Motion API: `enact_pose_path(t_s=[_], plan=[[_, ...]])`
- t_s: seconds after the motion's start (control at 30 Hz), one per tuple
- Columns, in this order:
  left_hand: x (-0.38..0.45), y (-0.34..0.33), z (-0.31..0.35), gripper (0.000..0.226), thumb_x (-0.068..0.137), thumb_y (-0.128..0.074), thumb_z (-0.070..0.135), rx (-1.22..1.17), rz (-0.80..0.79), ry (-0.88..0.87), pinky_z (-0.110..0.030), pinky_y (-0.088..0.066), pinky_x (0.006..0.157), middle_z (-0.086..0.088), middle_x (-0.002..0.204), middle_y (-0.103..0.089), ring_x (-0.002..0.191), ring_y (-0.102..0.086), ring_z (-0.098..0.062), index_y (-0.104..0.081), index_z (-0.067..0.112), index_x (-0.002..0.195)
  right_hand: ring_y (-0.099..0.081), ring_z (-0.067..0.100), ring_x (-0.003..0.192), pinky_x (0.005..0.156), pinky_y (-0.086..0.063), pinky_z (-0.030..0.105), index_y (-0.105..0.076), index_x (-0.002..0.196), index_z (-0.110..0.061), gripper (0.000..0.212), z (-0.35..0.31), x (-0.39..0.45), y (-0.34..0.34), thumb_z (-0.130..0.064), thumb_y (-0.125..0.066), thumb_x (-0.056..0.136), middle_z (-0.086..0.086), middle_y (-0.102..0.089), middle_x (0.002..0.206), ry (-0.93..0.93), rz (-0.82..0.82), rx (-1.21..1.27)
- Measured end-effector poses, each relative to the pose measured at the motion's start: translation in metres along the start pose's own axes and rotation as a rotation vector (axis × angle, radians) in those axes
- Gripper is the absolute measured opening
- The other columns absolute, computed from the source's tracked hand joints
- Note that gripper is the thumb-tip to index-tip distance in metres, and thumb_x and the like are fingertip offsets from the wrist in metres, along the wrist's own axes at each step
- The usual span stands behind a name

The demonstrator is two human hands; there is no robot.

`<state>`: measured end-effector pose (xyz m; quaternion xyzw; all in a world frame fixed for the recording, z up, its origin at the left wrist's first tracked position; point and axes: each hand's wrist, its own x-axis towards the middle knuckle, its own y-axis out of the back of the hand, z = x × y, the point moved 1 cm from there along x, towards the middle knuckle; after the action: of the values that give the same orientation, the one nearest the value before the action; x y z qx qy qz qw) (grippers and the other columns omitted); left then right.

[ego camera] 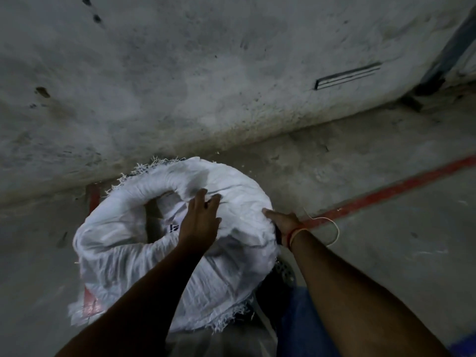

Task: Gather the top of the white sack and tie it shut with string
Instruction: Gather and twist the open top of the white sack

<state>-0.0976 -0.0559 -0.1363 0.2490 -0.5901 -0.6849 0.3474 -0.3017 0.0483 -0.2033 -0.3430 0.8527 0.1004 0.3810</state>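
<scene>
A white woven sack (123,253) stands on the concrete floor below me, its top rolled outward into a thick ring with frayed edges, its mouth (157,215) still gaping. My left hand (201,222) lies flat on the inner side of the rolled rim, fingers spread. On the ring's right outer edge my right hand (280,222) grips the fabric; its fingers are partly hidden. A thin pale string (332,228) loops out from that hand over the floor. A red thread band circles my right wrist.
A stained concrete wall (206,73) rises just behind the sack. A red painted line (386,191) runs across the floor to the right. A dark metal post (448,52) stands at the far right. Blue cloth (298,325) shows near my legs.
</scene>
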Motion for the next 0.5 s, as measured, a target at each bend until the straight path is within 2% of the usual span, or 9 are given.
enact_pose_path(t_s=[0.03,0.1,0.17,0.23,0.3,0.37,0.43,0.5], plan=[[-0.001,-0.003,-0.002,0.063,0.081,-0.074,0.024,0.0,-0.009,-0.005,-0.043,-0.051,0.093,-0.015,0.152,-0.03,0.131,-0.042,-0.034,-0.046,0.025,0.137,-0.072,0.036,0.098,0.088,-0.059,0.051,-0.069,0.113,0.009,0.048,-0.003,-0.008,0.0,-0.014,-0.085,0.074,0.025,-0.071,0.113,-0.023,-0.072,0.039],[-0.003,-0.006,-0.002,0.059,0.079,-0.074,0.02,-0.001,-0.016,-0.029,-0.045,-0.055,0.088,-0.015,0.149,-0.032,0.13,-0.041,-0.035,-0.049,0.023,0.132,-0.071,0.034,0.092,0.08,-0.061,0.045,-0.067,0.115,0.011,0.039,-0.005,-0.016,0.002,-0.002,-0.078,0.08,0.028,-0.069,0.115,-0.027,-0.165,0.082],[-0.006,-0.004,0.002,0.056,0.078,-0.073,0.02,0.024,-0.031,-0.038,-0.046,-0.056,0.086,-0.015,0.149,-0.032,0.131,-0.04,-0.037,-0.051,0.022,0.13,-0.07,0.033,0.088,0.078,-0.061,0.044,-0.068,0.109,0.013,0.037,-0.011,-0.018,0.004,0.008,-0.077,0.074,0.028,-0.071,0.112,0.08,-0.108,0.055],[-0.006,0.003,0.01,0.056,0.079,-0.071,0.023,0.071,-0.042,-0.02,-0.047,-0.052,0.089,-0.014,0.15,-0.031,0.132,-0.037,-0.037,-0.05,0.021,0.131,-0.068,0.031,0.081,0.074,-0.06,0.04,-0.07,0.102,0.011,0.033,-0.026,-0.028,0.003,0.013,-0.077,0.069,0.024,-0.073,0.103,0.224,-0.048,0.003],[-0.002,0.016,0.02,0.057,0.077,-0.068,0.024,0.102,-0.021,-0.012,-0.046,-0.049,0.096,-0.014,0.15,-0.032,0.132,-0.037,-0.037,-0.051,0.02,0.132,-0.069,0.034,0.084,0.08,-0.059,0.048,-0.073,0.094,0.007,0.032,-0.043,-0.041,0.001,0.007,-0.079,0.063,0.027,-0.073,0.102,0.313,-0.056,0.017],[0.006,0.035,0.031,0.061,0.073,-0.065,0.023,0.086,0.033,-0.035,-0.045,-0.046,0.1,-0.014,0.148,-0.038,0.13,-0.039,-0.037,-0.053,0.014,0.132,-0.069,0.045,0.097,0.089,-0.055,0.061,-0.075,0.092,0.001,0.029,-0.062,-0.056,-0.002,0.002,-0.077,0.063,0.031,-0.071,0.109,0.344,-0.108,0.091],[0.017,0.056,0.041,0.066,0.068,-0.063,0.024,0.024,0.097,-0.097,-0.045,-0.043,0.102,-0.017,0.142,-0.047,0.126,-0.041,-0.037,-0.056,0.007,0.131,-0.066,0.048,0.108,0.095,-0.053,0.059,-0.073,0.103,0.002,0.03,-0.082,-0.069,-0.004,-0.001,-0.072,0.074,0.03,-0.07,0.115,0.31,-0.211,0.177],[0.032,0.074,0.049,0.069,0.067,-0.061,0.028,-0.066,0.145,-0.16,-0.046,-0.041,0.105,-0.019,0.137,-0.053,0.125,-0.046,-0.036,-0.055,0.002,0.13,-0.065,0.043,0.113,0.101,-0.052,0.052,-0.068,0.117,0.005,0.039,-0.102,-0.079,-0.005,-0.012,-0.068,0.082,0.027,-0.069,0.119,0.256,-0.325,0.222]])
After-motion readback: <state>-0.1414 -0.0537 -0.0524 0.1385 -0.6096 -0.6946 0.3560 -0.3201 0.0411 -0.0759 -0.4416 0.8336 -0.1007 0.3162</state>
